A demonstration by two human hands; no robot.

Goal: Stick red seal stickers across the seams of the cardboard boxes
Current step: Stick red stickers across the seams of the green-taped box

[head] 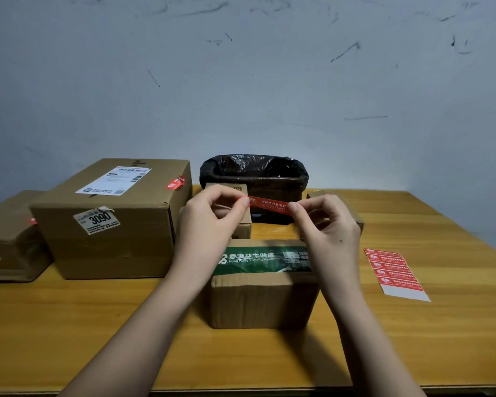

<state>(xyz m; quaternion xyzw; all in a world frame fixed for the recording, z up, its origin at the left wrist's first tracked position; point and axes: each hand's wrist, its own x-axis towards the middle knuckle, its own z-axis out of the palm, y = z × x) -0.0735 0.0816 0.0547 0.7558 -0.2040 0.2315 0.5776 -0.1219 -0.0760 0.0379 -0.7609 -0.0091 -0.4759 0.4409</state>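
A red seal sticker is stretched level in the air between my two hands. My left hand pinches its left end and my right hand pinches its right end. Below them, near the table's middle, stands a small cardboard box with green tape across its top. A sheet of several red stickers lies to the right on the wooden table. A large box on the left carries a red sticker on its top right edge.
A bin lined with a black bag stands at the back centre. Another cardboard box sits at the far left with a red sticker on its edge. Small boxes stand behind my hands. A marked white wall rises behind the table.
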